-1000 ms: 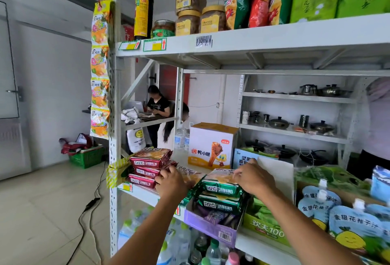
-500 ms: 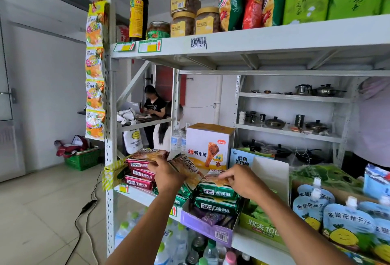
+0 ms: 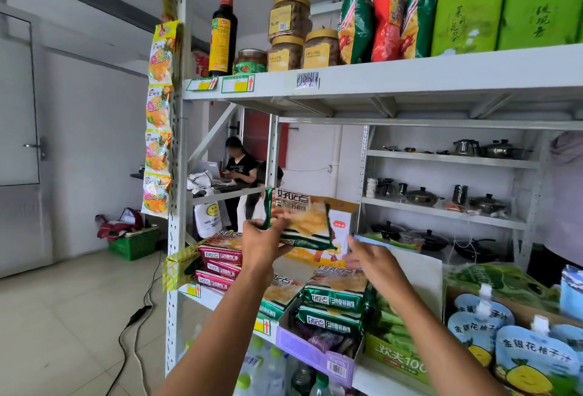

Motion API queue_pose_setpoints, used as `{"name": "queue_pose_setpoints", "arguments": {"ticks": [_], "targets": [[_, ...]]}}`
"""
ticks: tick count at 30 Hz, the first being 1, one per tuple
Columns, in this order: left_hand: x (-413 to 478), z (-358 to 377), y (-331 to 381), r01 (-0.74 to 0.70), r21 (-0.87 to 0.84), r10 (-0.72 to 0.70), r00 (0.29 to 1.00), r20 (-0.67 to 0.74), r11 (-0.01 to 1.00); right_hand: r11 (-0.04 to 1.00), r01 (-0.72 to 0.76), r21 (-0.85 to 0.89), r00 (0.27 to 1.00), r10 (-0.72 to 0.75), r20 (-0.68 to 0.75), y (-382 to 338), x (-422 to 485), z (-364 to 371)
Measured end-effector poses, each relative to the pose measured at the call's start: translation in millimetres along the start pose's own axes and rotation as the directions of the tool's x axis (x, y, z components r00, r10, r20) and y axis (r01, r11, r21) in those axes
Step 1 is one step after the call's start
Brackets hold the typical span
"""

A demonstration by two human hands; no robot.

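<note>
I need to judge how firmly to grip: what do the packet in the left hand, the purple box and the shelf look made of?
The packet held by the left hand: likely thin glossy plastic film; it shines and crinkles. The purple box: matt cardboard, seemingly; flat cut walls, printed barcode. The shelf: painted metal, probably steel; pale grey, punched uprights.

Open air lies above the green packet stack (image 3: 334,299); the orange-white box (image 3: 347,216) blocks behind.
</note>
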State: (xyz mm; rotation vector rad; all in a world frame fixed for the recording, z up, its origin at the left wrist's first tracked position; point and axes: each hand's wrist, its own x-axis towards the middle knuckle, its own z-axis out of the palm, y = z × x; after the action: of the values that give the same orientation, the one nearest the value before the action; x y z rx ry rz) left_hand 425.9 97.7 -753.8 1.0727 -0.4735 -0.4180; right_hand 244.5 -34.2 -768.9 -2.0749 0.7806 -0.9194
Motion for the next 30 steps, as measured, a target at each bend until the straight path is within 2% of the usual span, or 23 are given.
{"name": "queue_pose_setpoints", "arguments": {"ticks": [1, 2, 5, 7, 9, 11, 13, 15, 18, 20, 23, 24, 26, 27, 30], "targets": [[-1.7, 2.0, 3.4, 0.058, -0.103, -0.05, 0.995, 0.081, 0.993, 0.985, -0.057, 0.163, 0.998, 0.053, 0.031, -10.8, -0.5, -5.4], [-5.4, 4.2, 6.2, 0.107, -0.146, -0.085, 0.984, 0.155, 0.983, 0.964, -0.082, 0.252, 0.995, 0.067, 0.068, -21.3, -1.6, -11.1], [-14.3, 9.4, 7.6, 0.192, -0.151, -0.139, 0.941, 0.308, 0.97, 0.966, 0.02, 0.258, 0.995, -0.045, 0.091, -36.2, -6.1, -19.5], [-17.2, 9.3, 7.9, 0.176, -0.107, -0.126, 0.923, 0.365, 0.979, 0.937, 0.009, 0.35, 0.992, -0.051, 0.111, -46.0, -12.4, -24.8], [-16.6, 5.0, 7.9, 0.086, -0.026, -0.067, 0.908, 0.414, 0.996, 0.911, -0.018, 0.412, 0.986, -0.052, 0.158, -49.8, -16.6, -30.8], [-15.4, -2.7, 8.5, -0.081, 0.079, 0.038, 0.896, 0.443, 0.994, 0.941, 0.051, 0.334, 0.988, -0.096, 0.12, -44.6, -16.5, -36.0], [-12.1, -9.6, 7.5, -0.199, 0.126, 0.114, 0.865, 0.489, 0.972, 0.968, 0.217, 0.129, 0.975, -0.222, 0.027, -42.7, -20.7, -37.9], [-15.8, -9.6, 8.9, -0.256, 0.114, 0.165, 0.846, 0.506, 0.96, 0.918, 0.397, 0.01, 0.917, -0.397, -0.023, -39.2, -23.2, -36.4], [-19.7, -5.8, 0.4, -0.295, 0.072, 0.233, 0.863, 0.447, 0.953, 0.841, 0.535, -0.078, 0.833, -0.541, -0.119, -44.0, -29.9, -32.9], [-20.6, -4.7, -6.7, -0.229, 0.002, 0.211, 0.898, 0.386, 0.973, 0.776, 0.599, -0.198, 0.762, -0.628, -0.158, -55.4, -33.9, -30.7], [-26.6, -3.3, -16.4, -0.082, -0.129, 0.133, 0.879, 0.458, 0.988, 0.672, 0.676, -0.303, 0.661, -0.734, -0.156, -78.9, -40.0, -29.7], [-30.4, -2.3, -19.7, 0.014, -0.179, 0.075, 0.872, 0.483, 0.984, 0.663, 0.687, -0.296, 0.657, -0.742, -0.134, -86.0, -42.2, -29.5], [-38.0, 1.1, -25.4, 0.229, -0.25, -0.074, 0.858, 0.509, 0.941, 0.699, 0.67, -0.25, 0.706, -0.704, -0.076, -96.6, -45.8, -28.5], [-40.3, 2.3, -30.0, 0.29, -0.263, -0.117, 0.845, 0.522, 0.92, 0.725, 0.651, -0.225, 0.732, -0.678, -0.067, -98.8, -46.6, -28.0], [-44.9, -0.1, -36.9, 0.364, -0.232, -0.192, 0.82, 0.539, 0.902, 0.827, 0.552, -0.105, 0.814, -0.562, -0.148, -97.3, -43.3, -33.1]]}}
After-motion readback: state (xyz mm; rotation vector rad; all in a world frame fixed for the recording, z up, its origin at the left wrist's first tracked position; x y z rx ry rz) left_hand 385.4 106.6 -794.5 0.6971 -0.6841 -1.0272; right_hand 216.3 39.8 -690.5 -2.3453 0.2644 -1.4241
